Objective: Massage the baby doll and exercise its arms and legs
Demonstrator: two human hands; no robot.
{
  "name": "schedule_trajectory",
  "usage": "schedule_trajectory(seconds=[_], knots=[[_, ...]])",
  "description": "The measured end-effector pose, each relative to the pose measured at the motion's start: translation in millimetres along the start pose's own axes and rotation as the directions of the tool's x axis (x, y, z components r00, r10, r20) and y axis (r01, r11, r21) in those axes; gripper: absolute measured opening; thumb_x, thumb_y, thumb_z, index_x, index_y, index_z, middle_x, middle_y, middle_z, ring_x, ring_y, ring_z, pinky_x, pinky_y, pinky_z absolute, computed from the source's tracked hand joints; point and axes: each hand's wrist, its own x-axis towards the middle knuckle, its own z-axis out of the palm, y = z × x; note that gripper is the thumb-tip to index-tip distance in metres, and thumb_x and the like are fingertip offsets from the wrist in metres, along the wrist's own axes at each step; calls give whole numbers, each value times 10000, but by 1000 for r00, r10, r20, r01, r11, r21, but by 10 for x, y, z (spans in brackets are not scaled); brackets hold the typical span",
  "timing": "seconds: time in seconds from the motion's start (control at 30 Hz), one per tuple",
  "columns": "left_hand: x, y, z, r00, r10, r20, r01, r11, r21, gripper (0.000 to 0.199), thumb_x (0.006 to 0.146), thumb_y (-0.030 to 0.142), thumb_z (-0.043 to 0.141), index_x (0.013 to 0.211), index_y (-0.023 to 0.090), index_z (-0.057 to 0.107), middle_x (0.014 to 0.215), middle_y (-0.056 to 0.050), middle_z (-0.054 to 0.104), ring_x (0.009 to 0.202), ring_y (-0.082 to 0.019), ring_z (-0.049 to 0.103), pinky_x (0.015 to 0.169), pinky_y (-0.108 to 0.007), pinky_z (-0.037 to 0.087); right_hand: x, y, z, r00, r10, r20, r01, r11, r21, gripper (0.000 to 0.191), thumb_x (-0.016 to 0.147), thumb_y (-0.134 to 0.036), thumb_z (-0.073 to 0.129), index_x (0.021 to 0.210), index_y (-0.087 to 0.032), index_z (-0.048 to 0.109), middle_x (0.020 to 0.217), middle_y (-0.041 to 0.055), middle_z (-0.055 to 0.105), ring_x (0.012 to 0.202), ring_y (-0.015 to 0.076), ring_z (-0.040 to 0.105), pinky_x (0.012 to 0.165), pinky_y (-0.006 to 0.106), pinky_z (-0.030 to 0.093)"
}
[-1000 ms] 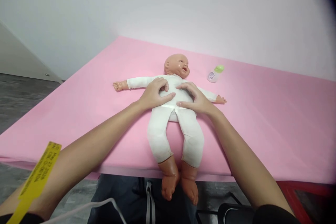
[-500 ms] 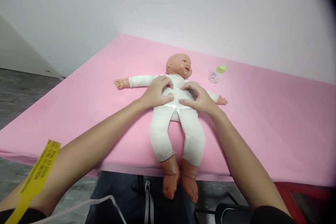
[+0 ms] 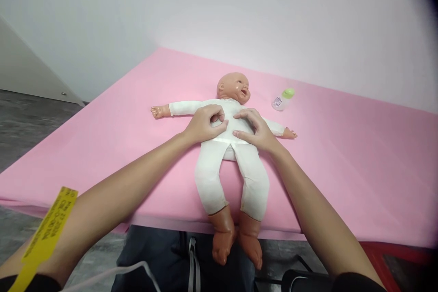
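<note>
A baby doll point(image 3: 230, 134) with a white cloth body lies on its back, its head turned to the right and its arms spread. My left hand point(image 3: 205, 123) rests on the left side of its torso, fingers curled and the thumb apart from them. On the torso's other side lies my right hand point(image 3: 256, 128), its thumb and bent fingers spread in a C shape. Both hands touch the cloth without lifting the doll. Some of my fingertips are hidden. The doll's brown feet hang past the table's front edge.
A small clear bottle with a green cap point(image 3: 283, 99) stands on the pink-covered table point(image 3: 342, 159), right of the doll's head. Behind the table is a pale wall point(image 3: 239, 9). A white cable point(image 3: 112, 270) runs near my lap, and something red point(image 3: 393, 260) is under the right front edge.
The fingers of my left hand have curled in more, closer to the thumb. My right hand stays nearly where it was. The whole view has shifted slightly.
</note>
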Motion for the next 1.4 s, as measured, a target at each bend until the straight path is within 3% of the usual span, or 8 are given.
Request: schedule_trajectory(seconds=[0.8, 1.07, 1.3, 1.4], knots=[[99, 42, -85, 990, -140, 28, 139, 989, 43, 164, 818, 342, 658, 748, 203, 605, 616, 41, 486, 588, -124, 432, 583, -282, 342, 85, 7, -53, 999, -27, 22, 29, 996, -89, 539, 813, -618, 760, 1222, -291, 637, 1294, 72, 589, 1309, 293, 495, 1180, 513, 355], [101, -4, -90, 985, -173, 11, 170, 977, 125, 202, 884, 418, 630, 792, 241, 600, 626, 67, 504, 623, -129, 439, 611, -271, 343, 132, -47, -84, 999, 16, 41, -9, 986, -164, 489, 845, -544, 770, 1256, -321, 631, 1326, 19, 610, 1352, 264, 472, 1198, 465, 353], [103, -18, -92, 981, -192, 12, 189, 975, 113, 170, 864, 394, 650, 806, 236, 619, 656, 48, 517, 626, -137, 461, 604, -283, 363, 116, -14, -63, 998, -62, 30, 64, 994, -86, 476, 857, -537, 760, 1254, -306, 634, 1295, 30, 603, 1339, 237, 482, 1201, 431, 358], [103, -12, -90, 989, -149, 11, 147, 982, 116, 160, 860, 395, 657, 852, 237, 641, 748, 19, 567, 691, -163, 514, 658, -313, 419, 98, -14, -33, 998, -58, 20, 60, 996, -69, 530, 851, -538, 767, 1307, -316, 612, 1364, 41, 570, 1392, 231, 447, 1227, 440, 328]])
